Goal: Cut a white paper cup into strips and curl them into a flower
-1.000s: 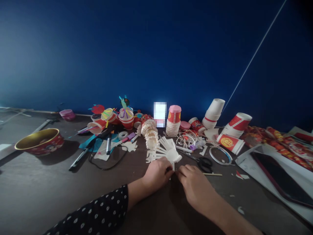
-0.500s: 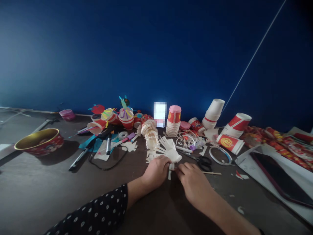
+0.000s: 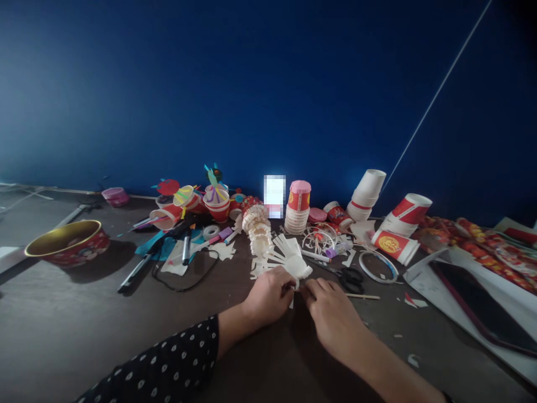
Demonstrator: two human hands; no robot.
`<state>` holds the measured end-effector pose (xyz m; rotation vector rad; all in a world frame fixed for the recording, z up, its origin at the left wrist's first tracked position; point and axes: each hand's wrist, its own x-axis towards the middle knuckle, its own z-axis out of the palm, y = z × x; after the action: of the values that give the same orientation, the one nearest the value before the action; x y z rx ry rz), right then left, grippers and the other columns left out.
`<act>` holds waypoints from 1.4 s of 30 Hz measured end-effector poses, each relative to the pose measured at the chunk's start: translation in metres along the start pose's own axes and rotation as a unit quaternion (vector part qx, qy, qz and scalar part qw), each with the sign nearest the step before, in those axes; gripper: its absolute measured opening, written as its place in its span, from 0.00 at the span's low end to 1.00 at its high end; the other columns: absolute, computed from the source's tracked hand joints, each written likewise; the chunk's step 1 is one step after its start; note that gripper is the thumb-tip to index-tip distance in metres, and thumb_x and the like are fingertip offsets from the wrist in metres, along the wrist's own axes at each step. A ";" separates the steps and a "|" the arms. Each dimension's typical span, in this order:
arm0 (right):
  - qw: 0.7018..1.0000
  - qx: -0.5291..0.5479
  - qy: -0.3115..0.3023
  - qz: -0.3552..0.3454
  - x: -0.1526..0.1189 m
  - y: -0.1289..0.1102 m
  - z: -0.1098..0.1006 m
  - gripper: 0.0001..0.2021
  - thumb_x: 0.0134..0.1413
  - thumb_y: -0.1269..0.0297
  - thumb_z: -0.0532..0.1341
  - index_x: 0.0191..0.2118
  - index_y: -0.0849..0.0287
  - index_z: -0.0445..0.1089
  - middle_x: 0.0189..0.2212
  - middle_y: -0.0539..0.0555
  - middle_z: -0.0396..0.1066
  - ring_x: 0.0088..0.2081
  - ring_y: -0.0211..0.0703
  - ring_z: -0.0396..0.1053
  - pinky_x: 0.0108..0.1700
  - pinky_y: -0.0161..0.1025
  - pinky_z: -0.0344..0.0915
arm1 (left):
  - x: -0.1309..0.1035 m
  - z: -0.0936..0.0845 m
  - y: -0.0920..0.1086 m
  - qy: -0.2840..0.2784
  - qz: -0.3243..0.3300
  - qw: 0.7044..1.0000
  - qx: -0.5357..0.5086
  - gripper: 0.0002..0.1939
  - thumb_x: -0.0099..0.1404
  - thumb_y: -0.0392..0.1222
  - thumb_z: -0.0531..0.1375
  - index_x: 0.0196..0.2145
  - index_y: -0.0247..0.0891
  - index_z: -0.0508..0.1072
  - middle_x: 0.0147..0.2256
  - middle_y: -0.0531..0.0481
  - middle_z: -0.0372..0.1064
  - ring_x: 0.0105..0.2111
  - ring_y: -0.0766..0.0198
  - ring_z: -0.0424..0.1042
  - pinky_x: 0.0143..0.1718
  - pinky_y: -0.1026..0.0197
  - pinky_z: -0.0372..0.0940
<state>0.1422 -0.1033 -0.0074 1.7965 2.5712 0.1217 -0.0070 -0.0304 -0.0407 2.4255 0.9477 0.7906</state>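
Observation:
A white paper cup cut into fanned-out strips (image 3: 293, 262) lies on the table in front of me. My left hand (image 3: 271, 296) is closed at its near edge, with thumb and fingers pinching one of the strips. Close by on the right, my right hand (image 3: 335, 313) has its fingers bent and pressed together over a thin wooden stick (image 3: 364, 296), whose end sticks out past the knuckles. Between the two hands the strip seems to meet the stick, but the fingertips mostly hide the contact. Beyond the fan lies a white curled paper chain (image 3: 260, 240).
Black scissors (image 3: 351, 280) and a white ring (image 3: 380, 267) lie right of my hands. Stacked cups (image 3: 297, 210) stand behind. A phone (image 3: 482, 308) rests on a white box lid at right. At left are a marker (image 3: 186, 249) and a red-gold bowl (image 3: 69, 246).
My left fingers have folded the hanging paper strip up toward the stick, so less of it shows below. The right hand has barely moved.

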 end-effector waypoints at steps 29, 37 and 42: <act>0.999 0.034 0.010 0.003 -0.007 0.009 -0.001 0.15 0.53 0.78 0.50 0.39 0.62 0.72 0.35 0.57 0.71 0.38 0.45 0.66 0.45 0.42 0.55 | 0.004 0.003 0.000 -0.047 -0.015 0.998 0.043 0.07 0.60 0.35 0.57 0.27 0.36 0.74 0.28 0.50 0.69 0.32 0.63 0.67 0.32 0.65 0.58; 1.000 0.014 -0.018 0.010 -0.004 0.009 -0.003 0.16 0.55 0.77 0.50 0.45 0.64 0.70 0.40 0.59 0.70 0.41 0.47 0.65 0.46 0.42 0.55 | 0.003 0.003 0.000 -0.021 -0.022 0.999 0.041 0.06 0.58 0.32 0.55 0.30 0.35 0.73 0.29 0.48 0.68 0.31 0.62 0.67 0.32 0.64 0.58; 1.000 0.009 -0.020 0.015 -0.003 0.009 -0.003 0.16 0.54 0.78 0.50 0.45 0.65 0.70 0.40 0.59 0.70 0.41 0.48 0.64 0.46 0.43 0.56 | 0.003 0.004 0.000 0.007 -0.036 0.999 0.023 0.10 0.53 0.27 0.53 0.32 0.34 0.72 0.29 0.47 0.68 0.30 0.63 0.66 0.31 0.64 0.58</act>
<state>0.1512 -0.1032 -0.0043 1.8234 2.5267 0.0628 -0.0028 -0.0295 -0.0424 2.4136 1.0623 0.7689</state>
